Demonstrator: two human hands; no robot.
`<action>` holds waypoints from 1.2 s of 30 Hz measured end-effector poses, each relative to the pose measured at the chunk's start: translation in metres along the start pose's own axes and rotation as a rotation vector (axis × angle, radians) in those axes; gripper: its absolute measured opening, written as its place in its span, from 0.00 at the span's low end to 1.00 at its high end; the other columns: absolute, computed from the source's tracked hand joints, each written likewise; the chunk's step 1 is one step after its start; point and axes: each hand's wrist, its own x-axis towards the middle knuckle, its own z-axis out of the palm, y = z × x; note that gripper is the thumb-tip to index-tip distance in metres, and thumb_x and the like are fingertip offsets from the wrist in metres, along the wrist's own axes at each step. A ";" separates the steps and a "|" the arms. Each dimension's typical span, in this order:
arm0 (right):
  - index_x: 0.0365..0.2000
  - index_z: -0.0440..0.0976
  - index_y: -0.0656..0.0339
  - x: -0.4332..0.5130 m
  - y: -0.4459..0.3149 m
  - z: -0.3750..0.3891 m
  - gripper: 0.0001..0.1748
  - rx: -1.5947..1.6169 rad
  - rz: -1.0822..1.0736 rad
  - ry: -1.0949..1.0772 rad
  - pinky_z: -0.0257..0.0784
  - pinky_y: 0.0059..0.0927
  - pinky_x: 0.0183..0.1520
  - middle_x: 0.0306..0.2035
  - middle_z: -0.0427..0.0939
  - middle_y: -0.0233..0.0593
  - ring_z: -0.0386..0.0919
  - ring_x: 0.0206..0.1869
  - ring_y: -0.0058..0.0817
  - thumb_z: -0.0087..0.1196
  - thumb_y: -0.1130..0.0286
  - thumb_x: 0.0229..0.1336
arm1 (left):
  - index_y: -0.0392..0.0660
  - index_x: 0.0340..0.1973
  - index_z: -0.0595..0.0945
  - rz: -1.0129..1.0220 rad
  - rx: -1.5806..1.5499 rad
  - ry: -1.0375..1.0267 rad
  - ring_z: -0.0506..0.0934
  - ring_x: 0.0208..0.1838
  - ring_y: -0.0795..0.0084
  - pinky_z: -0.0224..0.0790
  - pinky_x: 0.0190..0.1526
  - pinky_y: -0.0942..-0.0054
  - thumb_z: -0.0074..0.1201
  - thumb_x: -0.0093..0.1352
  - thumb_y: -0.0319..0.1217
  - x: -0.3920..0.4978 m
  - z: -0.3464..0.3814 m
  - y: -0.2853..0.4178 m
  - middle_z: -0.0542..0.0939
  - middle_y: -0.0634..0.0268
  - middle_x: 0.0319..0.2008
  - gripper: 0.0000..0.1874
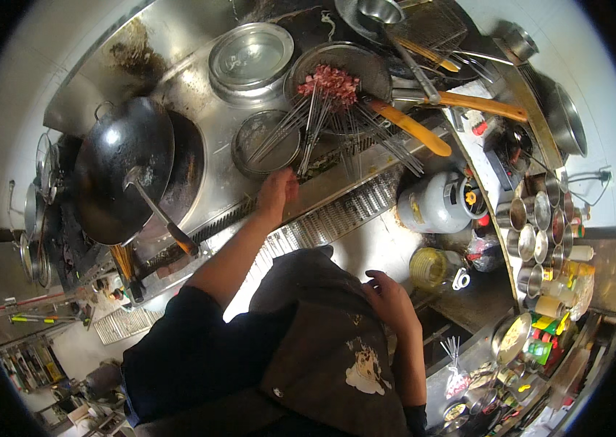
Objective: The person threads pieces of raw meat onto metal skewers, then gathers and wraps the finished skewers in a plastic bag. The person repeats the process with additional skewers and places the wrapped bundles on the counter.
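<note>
My left hand is at the front edge of the steel range, just below a round metal lid; whether it holds anything is unclear. My right hand hangs beside my dark apron, fingers apart and nothing in it. Past the left hand, metal skewers fan out over the rim of a round metal mesh strainer, with pieces of red meat bunched on their far ends. A wooden handle lies across the strainer's near right side.
At left a black wok holds a ladle. A covered round steel pot stands at the back. Right of me are a gas cylinder, a plastic oil jug and a shelf of steel cups. A slotted metal grating runs along the range front.
</note>
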 end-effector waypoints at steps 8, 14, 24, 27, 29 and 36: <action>0.55 0.73 0.65 0.028 0.007 -0.005 0.24 0.035 0.067 -0.120 0.74 0.45 0.55 0.47 0.82 0.58 0.80 0.53 0.52 0.55 0.59 0.66 | 0.42 0.43 0.75 -0.331 -0.014 -0.337 0.77 0.26 0.72 0.70 0.26 0.74 0.49 0.78 0.44 0.067 0.074 0.078 0.79 0.63 0.30 0.17; 0.52 0.74 0.68 0.042 0.016 -0.010 0.23 0.079 0.021 -0.087 0.74 0.43 0.54 0.45 0.82 0.56 0.81 0.50 0.49 0.54 0.59 0.67 | 0.43 0.38 0.75 -0.427 -0.041 -0.295 0.52 0.16 0.84 0.40 0.15 0.79 0.46 0.79 0.43 0.067 0.095 0.090 0.60 0.75 0.18 0.16; 0.55 0.71 0.68 0.136 -0.033 0.010 0.36 1.352 -0.001 -0.045 0.74 0.41 0.55 0.50 0.79 0.49 0.79 0.49 0.38 0.42 0.41 0.72 | 0.49 0.35 0.72 0.047 -0.225 -0.235 0.57 0.15 0.81 0.46 0.15 0.76 0.45 0.79 0.46 -0.010 0.174 0.085 0.63 0.75 0.18 0.16; 0.53 0.71 0.66 0.163 -0.063 -0.001 0.38 1.817 -0.010 -0.006 0.69 0.44 0.60 0.49 0.78 0.47 0.76 0.53 0.39 0.38 0.37 0.70 | 0.48 0.38 0.72 0.137 -0.301 -0.299 0.59 0.16 0.81 0.48 0.16 0.76 0.42 0.80 0.45 -0.037 0.193 0.081 0.65 0.74 0.19 0.15; 0.50 0.73 0.65 0.171 -0.072 -0.007 0.38 1.926 -0.210 -0.036 0.70 0.43 0.60 0.48 0.79 0.46 0.77 0.52 0.39 0.36 0.36 0.70 | 0.46 0.40 0.72 0.200 -0.153 -0.326 0.59 0.16 0.81 0.49 0.17 0.76 0.40 0.81 0.45 -0.063 0.201 0.069 0.65 0.74 0.19 0.16; 0.43 0.76 0.60 0.178 -0.069 -0.003 0.32 1.810 -0.178 0.116 0.73 0.33 0.53 0.41 0.82 0.38 0.79 0.44 0.31 0.35 0.41 0.73 | 0.42 0.40 0.74 0.075 -0.054 -0.399 0.59 0.18 0.82 0.50 0.21 0.76 0.37 0.81 0.44 -0.084 0.183 0.049 0.63 0.75 0.19 0.18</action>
